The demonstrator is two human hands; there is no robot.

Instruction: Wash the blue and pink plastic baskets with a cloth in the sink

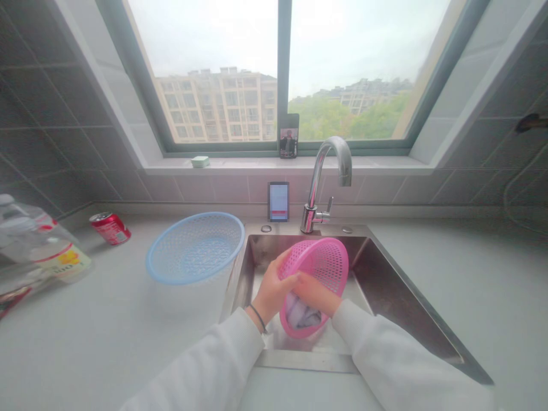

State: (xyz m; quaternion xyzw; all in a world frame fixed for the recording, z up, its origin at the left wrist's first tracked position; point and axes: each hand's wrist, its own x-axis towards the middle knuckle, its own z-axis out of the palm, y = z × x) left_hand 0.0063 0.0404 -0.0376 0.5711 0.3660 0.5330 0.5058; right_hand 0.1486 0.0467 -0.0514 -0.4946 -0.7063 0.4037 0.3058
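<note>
A pink perforated plastic basket is held tilted over the sink, its opening turned toward me. My left hand grips its left rim, with the thumb lying over the edge. My right hand reaches across the opening to the inner left side; its fingers are hidden behind my left thumb and the basket wall. A crumpled pale cloth with grey patches lies in the lower part of the basket, just under my right hand.
A chrome faucet rises behind the sink. On the left counter stand a larger blue basket, a red can and a plastic bottle. One phone leans behind the sink, another phone on the windowsill by a small green block.
</note>
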